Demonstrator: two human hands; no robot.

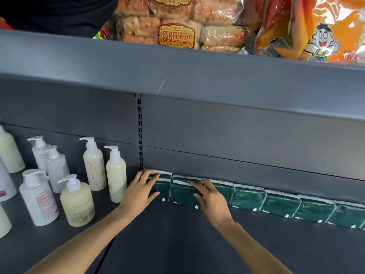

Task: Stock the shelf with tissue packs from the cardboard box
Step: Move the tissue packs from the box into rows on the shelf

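Dark green packs: a row of dark green plastic-wrapped tissue packs [246, 196] with white top edges stands upright along the back of the dark grey metal shelf [177, 244], touching the back panel and each other.
Left fingers: the fingers [152, 176] of the left hand [138, 192] lie fairly straight over the top edge and front face of the leftmost tissue pack [163, 187], with the thumb low on its front; they press on it rather than clench it.
Right fingers: the fingers [196, 185] of the right hand [211, 200] spread flat against the front of the second tissue pack [182, 194] and reach onto the third; they are relaxed and grasp nothing.
Forearms: both bare forearms run from the bottom edge up to the packs, left and right apart.
Row end: the leftmost pack sits just beside the slotted upright strip [139, 131] in the grey back panel [237, 139].
Bottles: white and cream plastic pump bottles [92, 165] stand upright on the same shelf to the left of the hands; the nearest cream one [116, 175] is just beside the left hand.
Upper shelf: a grey shelf edge [177, 66] crosses above, carrying clear-wrapped orange snack bags [177, 26] and an orange cartoon-printed bag [325, 32].
Cardboard box: out of view.
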